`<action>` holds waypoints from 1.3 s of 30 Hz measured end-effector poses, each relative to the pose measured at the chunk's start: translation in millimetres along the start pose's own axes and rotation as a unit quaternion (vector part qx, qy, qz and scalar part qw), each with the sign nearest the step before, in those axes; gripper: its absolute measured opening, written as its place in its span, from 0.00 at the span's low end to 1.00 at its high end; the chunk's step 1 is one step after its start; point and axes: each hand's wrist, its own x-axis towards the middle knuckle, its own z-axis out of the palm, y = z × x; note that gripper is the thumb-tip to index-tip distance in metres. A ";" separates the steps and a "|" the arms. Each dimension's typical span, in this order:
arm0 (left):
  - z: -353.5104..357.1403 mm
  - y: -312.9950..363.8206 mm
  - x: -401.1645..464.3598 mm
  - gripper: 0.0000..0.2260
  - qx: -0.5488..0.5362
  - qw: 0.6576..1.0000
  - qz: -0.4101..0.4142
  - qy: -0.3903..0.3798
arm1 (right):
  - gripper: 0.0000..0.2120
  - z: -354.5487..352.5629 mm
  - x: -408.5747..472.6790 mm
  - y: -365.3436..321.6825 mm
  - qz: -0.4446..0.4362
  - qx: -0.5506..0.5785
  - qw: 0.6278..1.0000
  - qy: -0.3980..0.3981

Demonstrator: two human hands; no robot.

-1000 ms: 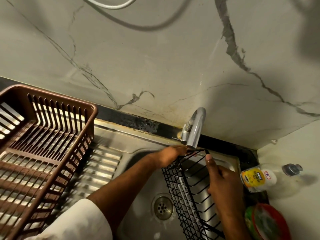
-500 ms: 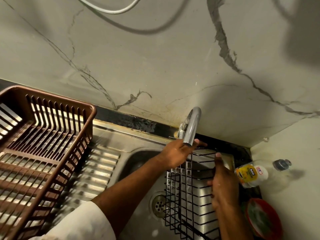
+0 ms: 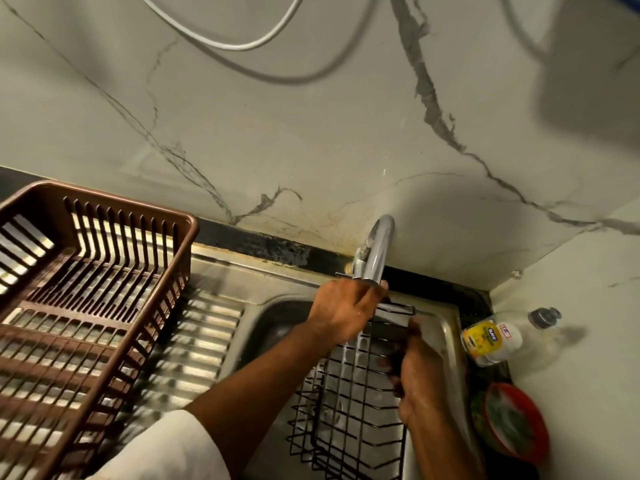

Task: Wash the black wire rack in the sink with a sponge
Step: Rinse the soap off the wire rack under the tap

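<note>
Since 1 second ago the black wire rack (image 3: 349,393) has swung from a slant to stand more upright in the sink (image 3: 277,317), its top edge now up under the faucet (image 3: 375,251). The 1 rack is a glossy wet grid of thin black wire, long axis running from near bottom up toward the spout. Of the 2 hands, the left hand (image 3: 341,311) grips its top edge and the right hand (image 3: 417,372) curls round its right side; 1 brown drainer basket (image 3: 104,306) sits left, 1 soap bottle (image 3: 495,337) right.

Black wire rack (image 3: 349,403) in sink (image 3: 273,317)
</note>
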 end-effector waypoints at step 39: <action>20.1 3.2 -48.4 0.27 0.196 0.973 0.120 -0.007 | 0.37 -4.1 36.1 -7.3 0.130 0.112 0.982 -0.083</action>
